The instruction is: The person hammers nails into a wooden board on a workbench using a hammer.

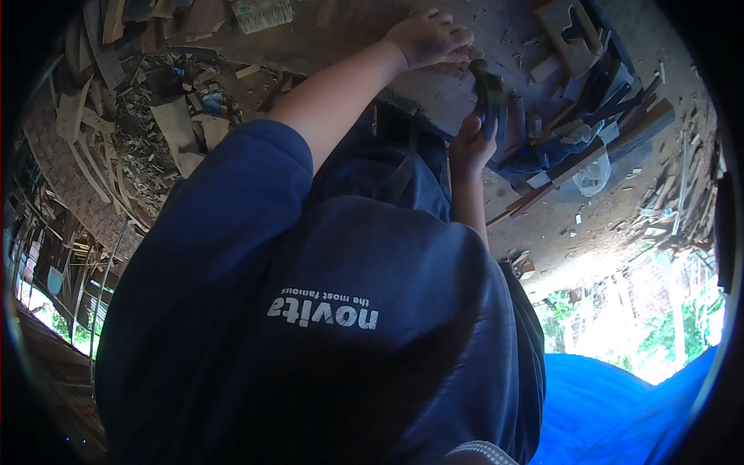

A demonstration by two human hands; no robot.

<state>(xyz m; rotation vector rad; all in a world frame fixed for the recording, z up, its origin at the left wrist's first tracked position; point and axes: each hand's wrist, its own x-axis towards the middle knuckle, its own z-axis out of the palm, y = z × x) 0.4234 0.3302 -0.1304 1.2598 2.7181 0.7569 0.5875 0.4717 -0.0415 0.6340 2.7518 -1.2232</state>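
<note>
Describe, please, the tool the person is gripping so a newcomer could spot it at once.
Start from the navy shirt filling the lower picture and follow the shorter forearm up to the right hand. The dark tool sticks up from that fist, the only greenish-black, gripped item among pale wood scraps.

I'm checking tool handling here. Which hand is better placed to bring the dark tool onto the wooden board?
Right, probably. The right hand grips the dark hammer-like tool, its head close to the worn brown wooden board. The left hand rests on that board, fingers curled.
</note>
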